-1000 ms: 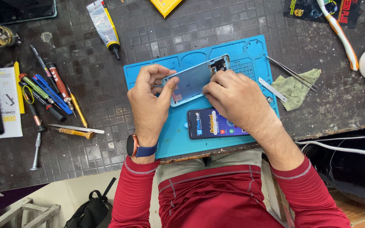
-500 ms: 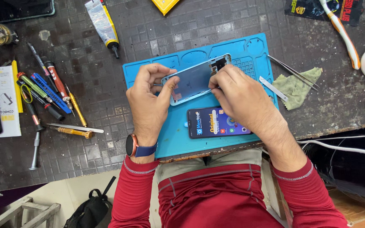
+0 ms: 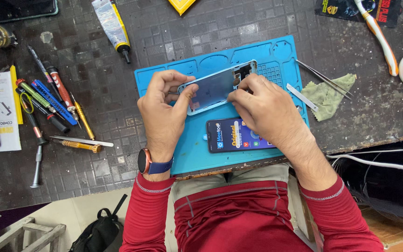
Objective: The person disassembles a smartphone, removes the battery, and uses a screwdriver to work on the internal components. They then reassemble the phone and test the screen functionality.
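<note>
Your left hand (image 3: 164, 109) and right hand (image 3: 264, 109) both hold the phone frame (image 3: 216, 87) — a thin, pale-blue rectangular shell with rounded corners, tilted above the upper middle of the blue mat (image 3: 239, 154). Your left grip is clamped on its left end, thumb pressed against the near edge and fingers curled over the far edge. Your right grip is closed on the right end, fingertips bunched near the dark cut-out at the frame's top corner.

The mat is rubbery, with moulded shallow compartments along its far edge and a fine grid patch to the right. Just below the frame, a phone (image 3: 239, 135) with a lit screen lies flat on the mat, partly under your right wrist, near the mat's front edge — which itself sits close to the lip of the surface (image 3: 117, 135), a dark, worn, square-patterned top.

To the right of the mat, close by, lie metal tweezers (image 3: 325, 79), a slim metal pry strip (image 3: 302, 97) and a crumpled green cloth (image 3: 327, 95). To the left there is bare room between the mat and a cluster of screwdrivers (image 3: 47, 100). A glue tube (image 3: 113, 28) lies beyond the mat's far left corner.
</note>
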